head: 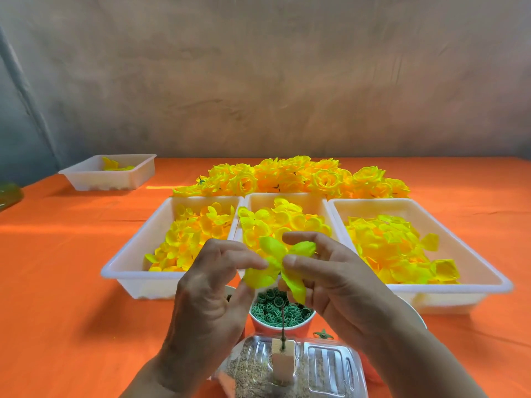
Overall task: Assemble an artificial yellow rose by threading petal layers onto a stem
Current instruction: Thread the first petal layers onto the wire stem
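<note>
Above orange paper cup of green plastic rings [301, 330], head view: left hand [212, 285] and right hand [330, 280] both pinch yellow fabric petal layer [274, 264] near centre, petals splayed. Layer sits just over tip of thin dark green wire stem [283, 326], upright in small wooden block [283, 361]; contact unclear. Step judged: threading. Next needs centre hole on tip, push down. Hole hidden.

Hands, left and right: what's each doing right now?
Left hand: pinching the yellow petal layer.
Right hand: also pinching the yellow petal layer.
</note>
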Motion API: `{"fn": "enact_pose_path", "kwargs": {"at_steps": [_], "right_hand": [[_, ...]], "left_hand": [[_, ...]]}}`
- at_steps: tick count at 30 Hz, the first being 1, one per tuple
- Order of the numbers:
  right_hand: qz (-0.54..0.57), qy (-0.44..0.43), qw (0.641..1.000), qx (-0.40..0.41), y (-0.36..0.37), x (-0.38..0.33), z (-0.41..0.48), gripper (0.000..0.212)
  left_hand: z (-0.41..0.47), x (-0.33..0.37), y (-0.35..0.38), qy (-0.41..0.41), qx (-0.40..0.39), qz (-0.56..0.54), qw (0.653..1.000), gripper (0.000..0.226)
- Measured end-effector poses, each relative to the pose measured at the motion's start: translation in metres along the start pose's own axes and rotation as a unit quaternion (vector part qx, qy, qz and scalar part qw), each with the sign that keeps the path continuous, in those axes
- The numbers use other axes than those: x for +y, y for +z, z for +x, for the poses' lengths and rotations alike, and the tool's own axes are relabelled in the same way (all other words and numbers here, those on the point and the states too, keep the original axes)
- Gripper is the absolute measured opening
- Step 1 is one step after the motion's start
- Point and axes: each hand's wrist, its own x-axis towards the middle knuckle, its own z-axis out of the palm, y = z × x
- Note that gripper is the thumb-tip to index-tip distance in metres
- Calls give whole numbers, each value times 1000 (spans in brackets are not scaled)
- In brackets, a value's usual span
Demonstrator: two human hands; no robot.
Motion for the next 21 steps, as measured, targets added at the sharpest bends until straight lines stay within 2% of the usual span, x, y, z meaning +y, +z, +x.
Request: {"fn": "enact_pose_path", "kwargs": {"at_steps": [1,3,5,7,11,15,21], "right_hand": [[-5,-11,1000,17,0,2,0,39],[-28,-29,998,42,-1,4,2,34],[-63,-44,995,60,-2,6,3,34],[-107,-61,990,70,-1,9,4,34],[-166,-102,978,69,1,13,5,35],[-190,-115,973,69,1,16,5,35],[-123,-84,988,51,3,15,4,33]], "left_hand": [[1,-2,0,-16,5,12,1000,40],[3,-8,-3,-137,0,-89,987,44],[8,-7,-7,-281,-19,-234,930,35],[13,-2,-9,-342,-70,-300,888,25],[17,3,-7,-362,-109,-247,893,52],[15,5,-7,-361,-106,-233,897,49],[13,8,-8,-366,-107,-349,856,37]]}}
